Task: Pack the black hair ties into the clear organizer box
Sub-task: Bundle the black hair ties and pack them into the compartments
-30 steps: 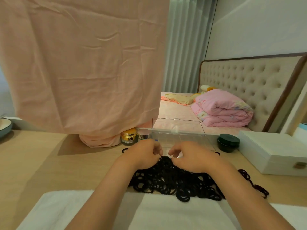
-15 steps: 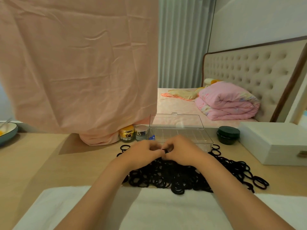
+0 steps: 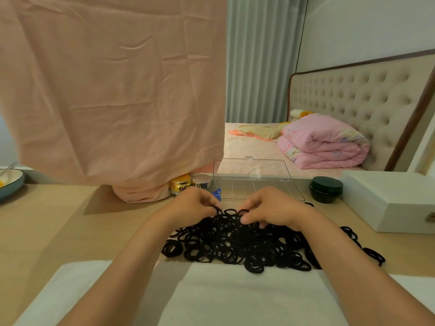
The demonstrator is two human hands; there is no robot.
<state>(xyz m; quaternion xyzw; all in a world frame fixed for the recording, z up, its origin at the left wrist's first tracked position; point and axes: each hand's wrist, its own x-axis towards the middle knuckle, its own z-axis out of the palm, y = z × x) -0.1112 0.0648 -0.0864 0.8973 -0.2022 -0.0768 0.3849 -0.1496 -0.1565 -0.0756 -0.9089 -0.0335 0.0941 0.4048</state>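
Note:
A big heap of black hair ties [image 3: 237,243] lies on the wooden table in front of me, partly on a white towel. Behind it stands the clear organizer box [image 3: 256,189] with its lid raised and gridded compartments showing. My left hand [image 3: 193,205] and my right hand [image 3: 270,210] sit at the far edge of the heap, just in front of the box. Both have curled fingers pinching hair ties at the top of the pile. The fingertips are partly hidden among the ties.
A dark green round jar [image 3: 326,189] and a white box [image 3: 390,203] stand to the right. A yellow jar [image 3: 181,185] and a silver jar [image 3: 201,181] sit left of the organizer under a hanging pink cloth [image 3: 113,90]. A bowl [image 3: 10,184] is at the far left.
My hands have parted slightly and shifted toward me over the heap. The camera has tilted, so the box and the heap appear a bit different in place.

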